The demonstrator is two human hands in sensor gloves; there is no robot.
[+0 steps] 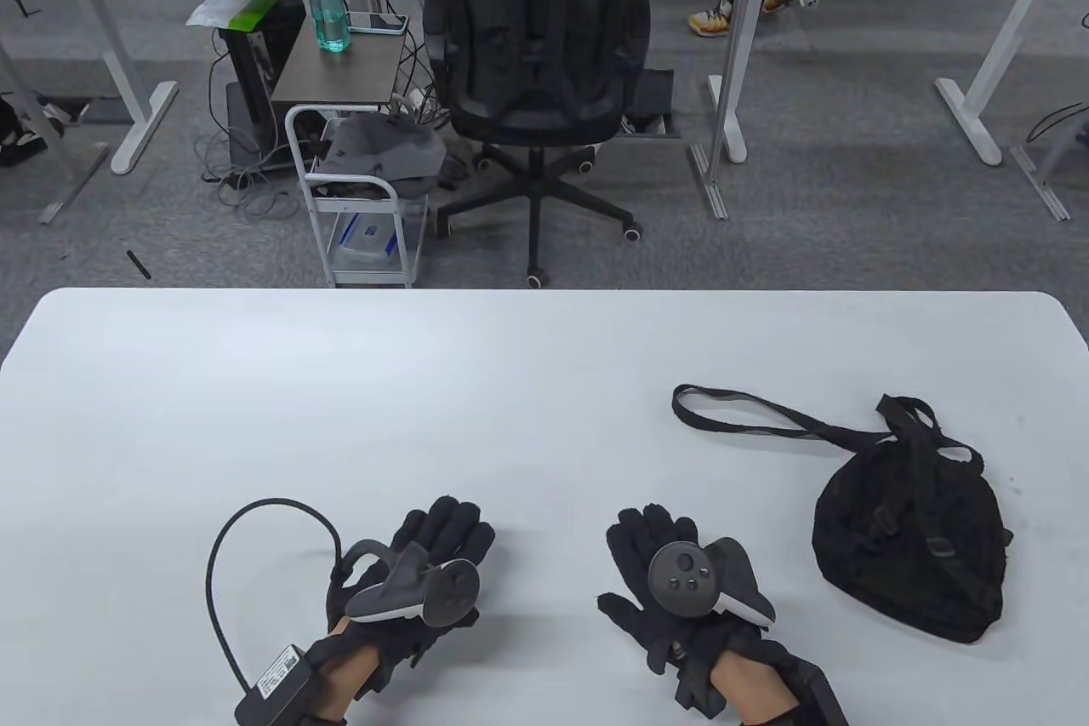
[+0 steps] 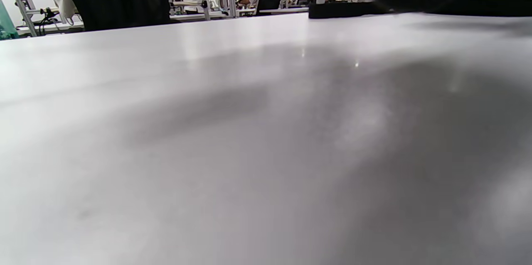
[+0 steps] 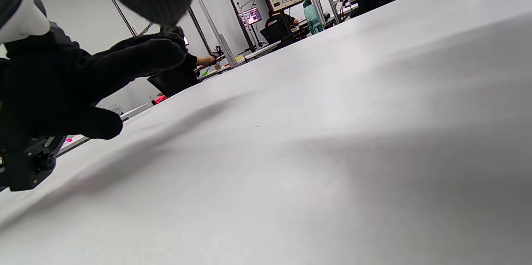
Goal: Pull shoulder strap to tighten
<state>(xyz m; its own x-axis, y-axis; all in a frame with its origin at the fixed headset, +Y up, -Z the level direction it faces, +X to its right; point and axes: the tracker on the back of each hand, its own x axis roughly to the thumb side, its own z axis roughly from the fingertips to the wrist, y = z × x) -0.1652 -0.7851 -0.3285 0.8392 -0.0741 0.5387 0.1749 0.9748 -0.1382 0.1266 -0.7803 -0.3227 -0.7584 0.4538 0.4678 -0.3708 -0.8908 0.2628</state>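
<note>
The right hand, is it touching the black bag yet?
Apart. The table view shows the right hand lying flat with bare white table between it and the black bag.

Bright, even overhead light fills all three views. The glossy white desk (image 1: 544, 385) carries only soft, faint shadows under the gloved hands. Both wrist views show broad grey shadow patches and small glints on the desk; near glove fabric at their top edges is blurred.
</note>
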